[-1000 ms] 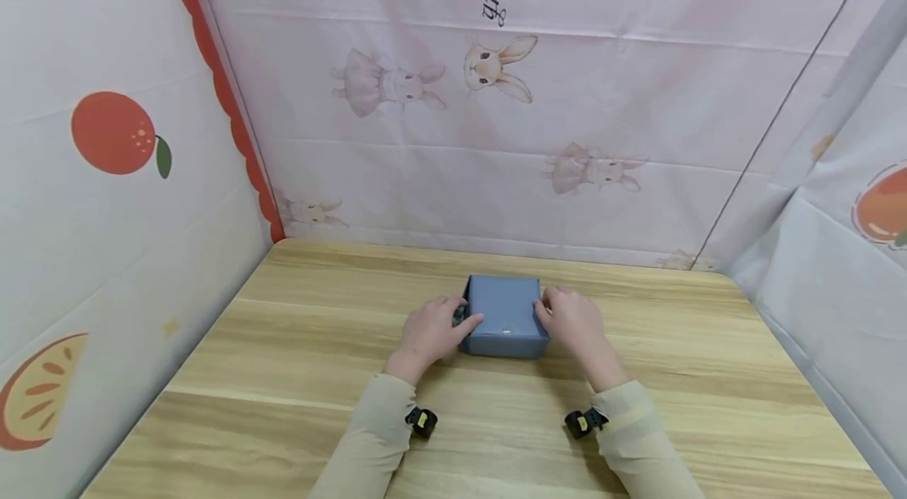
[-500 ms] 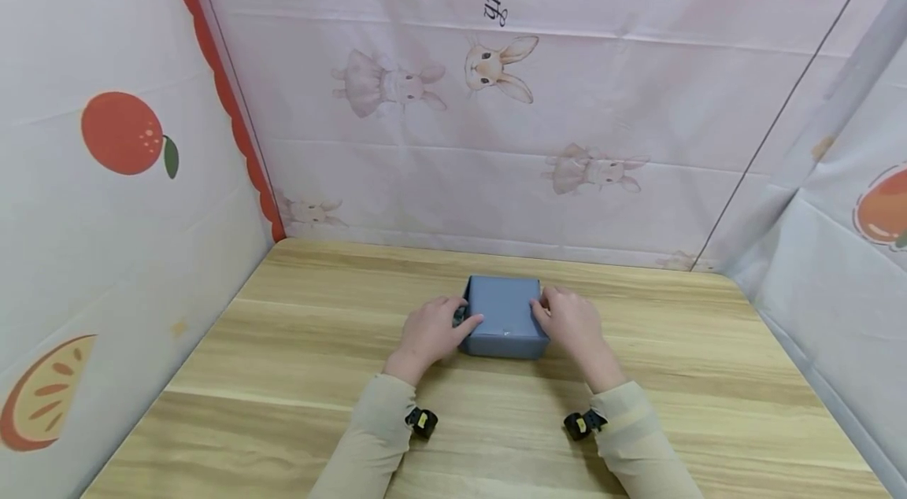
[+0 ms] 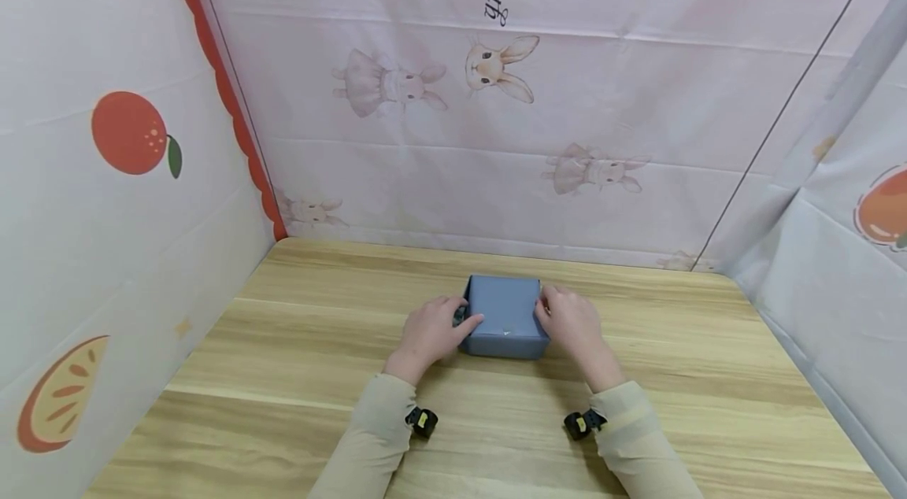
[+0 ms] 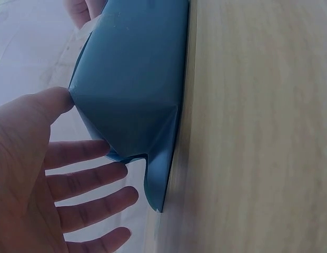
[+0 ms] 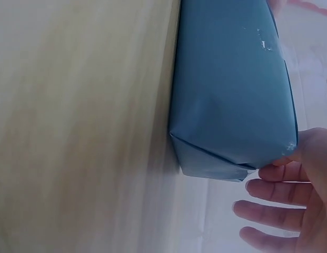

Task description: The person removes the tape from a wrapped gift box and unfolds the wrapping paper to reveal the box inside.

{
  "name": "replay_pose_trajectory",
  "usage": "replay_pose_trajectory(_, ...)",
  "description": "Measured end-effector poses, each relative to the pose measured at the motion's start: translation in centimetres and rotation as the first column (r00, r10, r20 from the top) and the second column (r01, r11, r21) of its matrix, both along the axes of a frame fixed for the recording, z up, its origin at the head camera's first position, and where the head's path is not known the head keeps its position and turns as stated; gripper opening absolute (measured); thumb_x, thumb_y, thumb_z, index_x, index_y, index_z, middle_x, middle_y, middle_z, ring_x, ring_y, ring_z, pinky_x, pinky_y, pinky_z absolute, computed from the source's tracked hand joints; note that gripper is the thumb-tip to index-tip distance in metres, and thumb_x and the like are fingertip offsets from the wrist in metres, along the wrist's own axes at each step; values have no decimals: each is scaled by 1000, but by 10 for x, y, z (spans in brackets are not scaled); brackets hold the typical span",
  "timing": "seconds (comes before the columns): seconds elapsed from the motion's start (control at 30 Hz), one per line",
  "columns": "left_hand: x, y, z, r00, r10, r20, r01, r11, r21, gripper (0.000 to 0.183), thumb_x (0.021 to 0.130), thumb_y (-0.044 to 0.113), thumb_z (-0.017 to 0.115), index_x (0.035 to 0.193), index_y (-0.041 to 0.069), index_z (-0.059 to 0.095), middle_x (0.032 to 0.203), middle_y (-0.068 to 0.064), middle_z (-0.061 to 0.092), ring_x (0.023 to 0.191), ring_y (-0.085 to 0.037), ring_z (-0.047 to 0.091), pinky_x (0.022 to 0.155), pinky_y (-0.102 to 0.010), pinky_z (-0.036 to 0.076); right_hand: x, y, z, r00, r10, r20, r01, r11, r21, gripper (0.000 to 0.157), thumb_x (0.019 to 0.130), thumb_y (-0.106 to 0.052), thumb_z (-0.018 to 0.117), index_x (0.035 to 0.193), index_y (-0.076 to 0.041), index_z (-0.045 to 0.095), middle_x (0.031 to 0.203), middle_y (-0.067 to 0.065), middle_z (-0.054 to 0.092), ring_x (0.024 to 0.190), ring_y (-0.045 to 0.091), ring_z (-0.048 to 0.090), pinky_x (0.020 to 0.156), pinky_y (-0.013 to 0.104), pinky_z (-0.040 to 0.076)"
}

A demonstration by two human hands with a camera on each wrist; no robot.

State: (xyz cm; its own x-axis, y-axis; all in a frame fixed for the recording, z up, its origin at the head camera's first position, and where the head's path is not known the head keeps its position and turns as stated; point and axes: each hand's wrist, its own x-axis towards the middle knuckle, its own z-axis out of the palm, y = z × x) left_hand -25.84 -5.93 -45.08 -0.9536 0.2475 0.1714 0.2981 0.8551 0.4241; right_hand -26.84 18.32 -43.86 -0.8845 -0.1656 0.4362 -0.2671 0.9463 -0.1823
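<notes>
A box wrapped in blue paper (image 3: 505,306) sits on the table toward its back edge. My left hand (image 3: 432,330) is at its left end. In the left wrist view, the thumb presses the top edge and the index fingertip touches the folded-in end paper, pinching that corner; the other fingers spread loosely. A loose paper flap (image 4: 159,179) sticks out low at this end. My right hand (image 3: 572,322) holds the right end with thumb and index finger at the upper edge. In the right wrist view, that end's paper (image 5: 210,161) is folded in, its remaining fingers apart from the box.
The wood-grain table (image 3: 283,373) extends around the box. A pink rabbit-print cloth (image 3: 425,192) hangs behind it, with a fruit-print cloth (image 3: 142,247) on the left and another cloth (image 3: 836,271) on the right. A black camera (image 3: 423,422) is strapped at the left wrist.
The right thumb slid slightly inward over the top edge, then back out. The left hand and the box stay in place.
</notes>
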Motion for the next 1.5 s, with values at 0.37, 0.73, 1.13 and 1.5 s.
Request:
replay_pose_trajectory(0.37,0,-1,0,1000,-6,4,6,1000,12,59,94,62,49,131,18,61,132,-7,63,120,-27,60,94,-47,52,0,7,2,994,-10,106,18,997,-75,13,94,-14,58,83,-8,62,75,5,62,61,18,52,54,34,44)
replay_pose_trajectory(0.73,-1,-2,0,1000,-11,0,11,1000,11,60,93,63,49,130,18,62,131,-6,64,119,-27,61,92,-47,53,0,15,4,987,-15,159,33,993,-110,14,95,-15,55,84,-8,61,74,5,61,63,17,52,53,31,42)
replay_pose_trajectory(1.13,-2,-2,1,1000,-10,5,10,1000,9,60,93,63,48,130,18,62,131,-6,63,117,-27,62,91,-46,53,0,20,7,980,-30,196,54,991,-119,16,95,-16,54,83,-8,62,72,4,60,62,16,51,52,29,39)
replay_pose_trajectory(1.5,0,-3,2,1000,-14,1,14,1000,10,60,93,63,48,130,17,62,130,-7,64,117,-27,62,90,-47,53,0,28,8,974,-35,223,65,989,-130,17,96,-17,52,90,-6,65,75,5,62,63,16,52,52,29,40)
